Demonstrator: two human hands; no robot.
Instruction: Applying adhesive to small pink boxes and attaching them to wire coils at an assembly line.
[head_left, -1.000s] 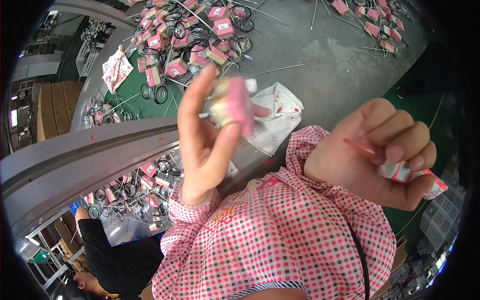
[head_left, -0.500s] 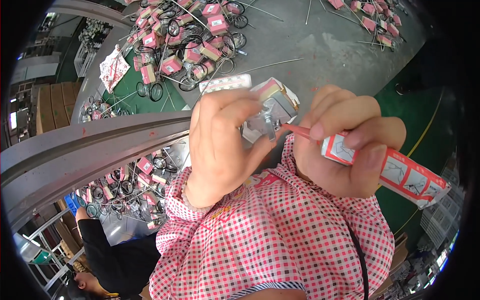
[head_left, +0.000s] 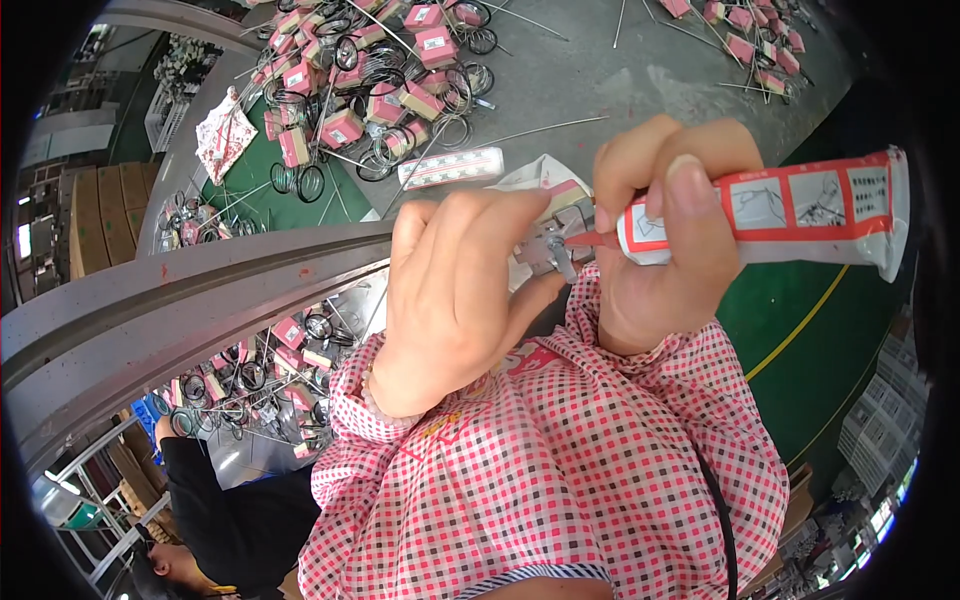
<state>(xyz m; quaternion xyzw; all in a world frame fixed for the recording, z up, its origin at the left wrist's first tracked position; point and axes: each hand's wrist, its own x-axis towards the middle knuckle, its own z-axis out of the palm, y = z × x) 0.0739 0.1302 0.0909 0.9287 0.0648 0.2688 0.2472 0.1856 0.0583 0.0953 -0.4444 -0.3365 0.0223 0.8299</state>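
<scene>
My left hand (head_left: pixel 445 295) is closed around a small boxy part with a metal face (head_left: pixel 537 252) and a short grey shaft (head_left: pixel 565 265) sticking out; my fingers hide much of its body. In my right hand (head_left: pixel 672 235) is a red and white squeeze tube (head_left: pixel 790 205), lying nearly level with its flat crimped end to the right. Its red pointed nozzle (head_left: pixel 592 240) meets the metal face beside the base of the shaft. Whether anything comes out of the tip is too small to tell. A whitish wrapper or cloth (head_left: pixel 540 175) shows just behind the held part.
Pink and cream boxy parts (head_left: pixel 340 127) with coiled black tubes and thin rods lie heaped at the far left. Another heap (head_left: pixel 765 50) is at the far right. A white patterned strip (head_left: pixel 450 168) sits beyond my left hand. A metal rail (head_left: pixel 200 290) crosses the left; a person's black sleeve (head_left: pixel 195 485) shows lower left.
My right hand has swung the tube from slanting down right to nearly level, and its nozzle is now against the part. The left hand has turned the part slightly.
</scene>
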